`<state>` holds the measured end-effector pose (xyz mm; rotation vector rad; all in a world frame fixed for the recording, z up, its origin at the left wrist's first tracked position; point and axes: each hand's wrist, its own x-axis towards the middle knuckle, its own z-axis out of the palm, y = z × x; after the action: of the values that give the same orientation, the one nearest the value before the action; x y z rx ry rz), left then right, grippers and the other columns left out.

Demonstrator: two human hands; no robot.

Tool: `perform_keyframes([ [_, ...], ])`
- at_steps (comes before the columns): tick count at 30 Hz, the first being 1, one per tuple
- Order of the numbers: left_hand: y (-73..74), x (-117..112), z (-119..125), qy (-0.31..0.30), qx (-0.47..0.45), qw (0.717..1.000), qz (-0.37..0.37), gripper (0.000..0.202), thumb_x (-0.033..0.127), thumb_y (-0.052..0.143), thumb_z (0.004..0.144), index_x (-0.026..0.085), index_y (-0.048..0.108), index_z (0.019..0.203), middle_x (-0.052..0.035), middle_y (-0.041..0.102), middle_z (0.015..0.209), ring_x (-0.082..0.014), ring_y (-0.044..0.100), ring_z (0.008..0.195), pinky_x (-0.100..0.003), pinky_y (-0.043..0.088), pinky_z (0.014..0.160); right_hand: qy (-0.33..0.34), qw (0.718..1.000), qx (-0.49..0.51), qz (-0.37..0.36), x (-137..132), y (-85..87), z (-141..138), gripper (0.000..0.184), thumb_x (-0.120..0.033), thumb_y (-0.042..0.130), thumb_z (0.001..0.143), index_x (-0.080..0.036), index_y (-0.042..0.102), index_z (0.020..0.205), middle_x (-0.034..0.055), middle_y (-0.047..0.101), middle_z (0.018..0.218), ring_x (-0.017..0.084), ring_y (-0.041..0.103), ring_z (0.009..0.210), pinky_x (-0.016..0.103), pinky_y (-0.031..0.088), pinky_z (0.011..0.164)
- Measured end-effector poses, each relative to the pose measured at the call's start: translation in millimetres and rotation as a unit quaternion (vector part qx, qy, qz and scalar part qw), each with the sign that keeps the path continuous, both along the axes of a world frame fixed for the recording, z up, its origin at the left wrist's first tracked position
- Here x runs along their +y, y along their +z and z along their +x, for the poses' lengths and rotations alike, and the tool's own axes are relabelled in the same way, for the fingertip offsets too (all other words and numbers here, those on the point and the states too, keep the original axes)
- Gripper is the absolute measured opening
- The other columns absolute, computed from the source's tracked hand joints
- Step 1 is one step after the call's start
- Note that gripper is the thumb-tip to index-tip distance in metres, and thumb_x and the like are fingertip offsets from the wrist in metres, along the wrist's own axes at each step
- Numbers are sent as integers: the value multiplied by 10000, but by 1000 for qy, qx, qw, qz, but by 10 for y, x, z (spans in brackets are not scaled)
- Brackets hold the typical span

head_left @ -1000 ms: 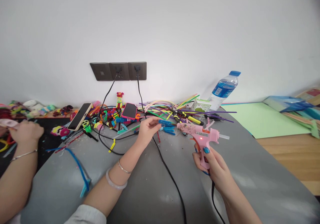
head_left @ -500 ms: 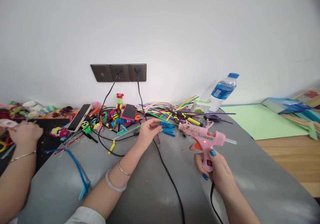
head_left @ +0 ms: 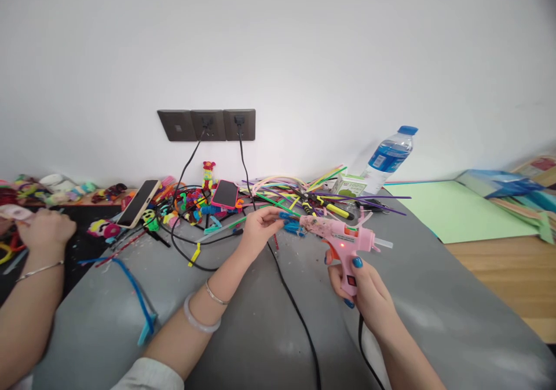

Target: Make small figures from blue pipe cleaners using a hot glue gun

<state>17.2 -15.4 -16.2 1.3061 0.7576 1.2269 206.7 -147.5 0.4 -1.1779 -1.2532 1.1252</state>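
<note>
My right hand (head_left: 356, 288) grips the handle of a pink hot glue gun (head_left: 336, 236) whose red light is on; its black cord (head_left: 369, 361) runs down past my wrist. The gun's nozzle points left and meets a small blue pipe-cleaner piece (head_left: 289, 219). My left hand (head_left: 258, 228) pinches that blue piece above the grey table cover (head_left: 260, 332). I wear two bracelets on the left wrist.
A heap of coloured pipe cleaners (head_left: 299, 190), two phones (head_left: 225, 193), pliers and small craft figures lie by the wall under a socket strip (head_left: 206, 124). A water bottle (head_left: 388, 155) stands at right, green paper (head_left: 456, 210) beyond. Another person's hand (head_left: 43, 230) works at far left.
The glue gun has moved left and tilted so its nozzle now reaches the blue piece in my left hand; before it was held apart to the right.
</note>
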Motion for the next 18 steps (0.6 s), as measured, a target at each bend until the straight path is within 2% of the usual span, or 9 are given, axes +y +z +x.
perform_keyframes([
  [18, 15, -3, -6, -2, 9, 1000, 5, 250, 307, 804, 674, 155, 724, 856, -66, 754, 803, -184, 706, 745, -280, 562, 692, 10, 1000, 10, -1, -21, -16, 54, 453, -632, 347, 981, -209, 492, 911, -65, 399, 436, 122, 242, 420, 298, 186, 482],
])
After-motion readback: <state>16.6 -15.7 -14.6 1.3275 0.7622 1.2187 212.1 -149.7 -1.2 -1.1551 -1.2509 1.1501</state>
